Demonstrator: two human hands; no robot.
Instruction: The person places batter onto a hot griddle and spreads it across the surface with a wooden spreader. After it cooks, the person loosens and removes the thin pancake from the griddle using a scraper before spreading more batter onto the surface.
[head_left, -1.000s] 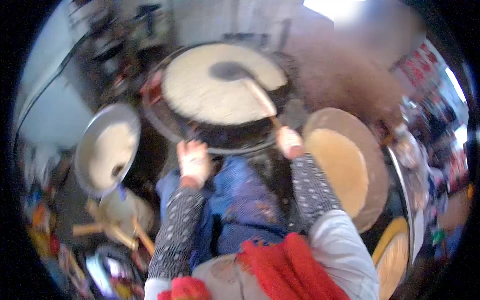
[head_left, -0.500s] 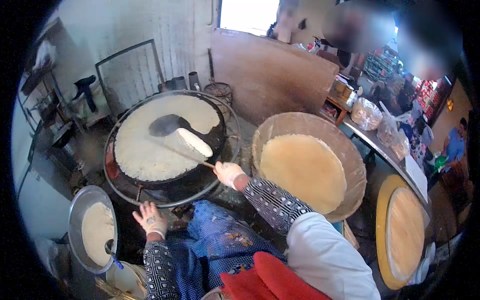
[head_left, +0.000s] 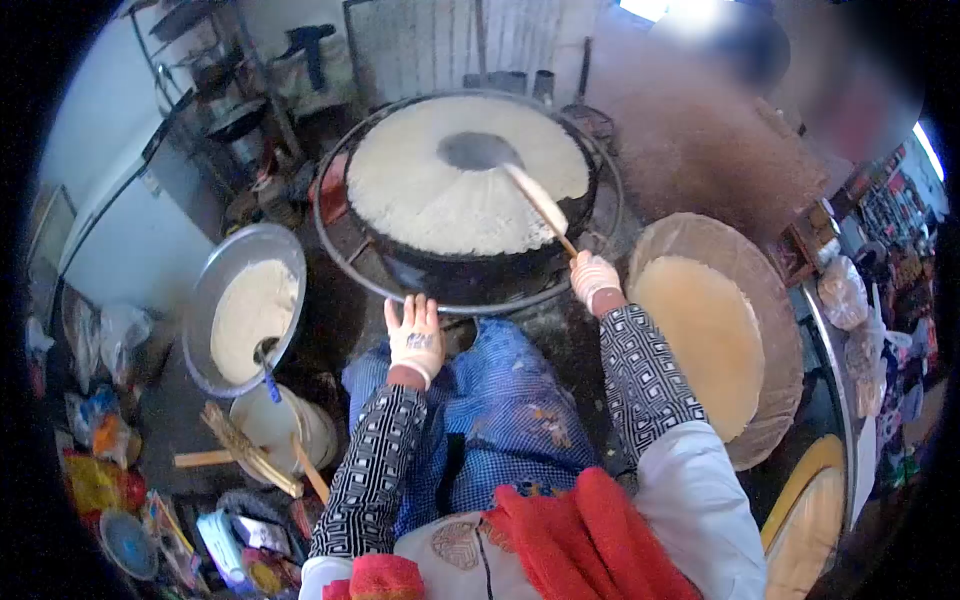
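Note:
My right hand (head_left: 596,278), in a pale glove with bare fingertips, grips the thin wooden handle of a batter spreader (head_left: 540,198). The spreader's head is coated in pale batter and lies at the right side of a large round griddle (head_left: 477,152). A wide ring of batter (head_left: 415,190) covers the griddle around a bare dark middle. My left hand (head_left: 415,345), gloved the same way, is open with fingers apart at the griddle's front metal rim (head_left: 460,309); its fingertips seem to rest on it. Nothing is in that hand.
Left of the griddle, a metal basin (head_left: 197,310) holds batter and a blue-handled ladle (head_left: 272,386). Below it stands a white bucket (head_left: 318,430) with sticks across it. At right, a large round basket (head_left: 780,320) holds flat round sheets (head_left: 700,340). A yellow-rimmed round tray (head_left: 815,480) lies lower right.
My view has swung, shifting the griddle rightward and up in the picture. The spreader has moved along the griddle's right side, and batter now covers the dark gap there. My left hand remains by the rim.

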